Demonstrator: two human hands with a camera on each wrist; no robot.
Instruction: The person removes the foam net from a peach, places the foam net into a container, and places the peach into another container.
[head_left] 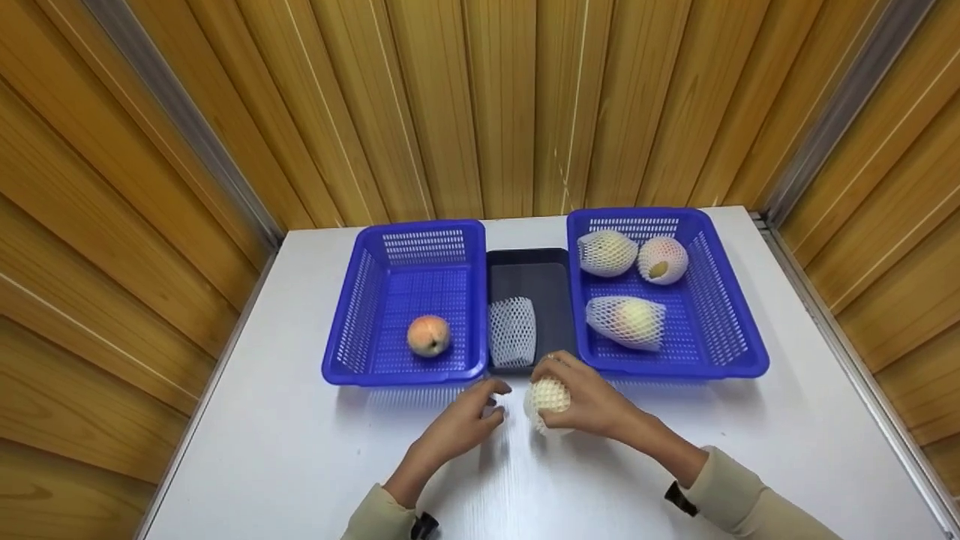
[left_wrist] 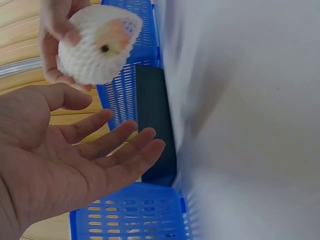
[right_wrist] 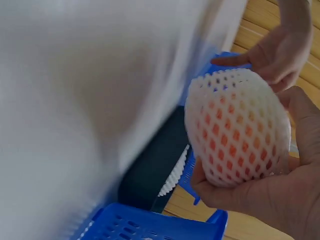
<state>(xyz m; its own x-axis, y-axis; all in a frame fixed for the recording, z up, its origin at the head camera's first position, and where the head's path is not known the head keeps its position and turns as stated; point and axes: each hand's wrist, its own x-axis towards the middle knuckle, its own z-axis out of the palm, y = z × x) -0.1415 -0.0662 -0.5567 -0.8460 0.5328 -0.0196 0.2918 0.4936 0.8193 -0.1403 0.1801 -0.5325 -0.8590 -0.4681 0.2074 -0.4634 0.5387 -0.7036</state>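
Note:
In front of the dark tray, my right hand (head_left: 581,397) holds a peach in a white foam net (head_left: 550,397). The right wrist view shows red and yellow skin through the mesh of the netted peach (right_wrist: 237,127), with fingers and thumb curled round it. Beside it, apart from the peach, my left hand (head_left: 466,420) has loosely bent fingers and nothing in them. Its palm and spread fingers show in the left wrist view, where the left hand (left_wrist: 85,145) is below the netted peach (left_wrist: 97,47).
A bare peach (head_left: 428,336) lies in the left blue basket (head_left: 349,330). An unfilled foam net (head_left: 513,331) lies in the black tray (head_left: 555,300) between the baskets. The right blue basket (head_left: 720,300) holds three netted fruits, one nearest the front (head_left: 628,322). Wood-patterned walls surround the white table (head_left: 285,420).

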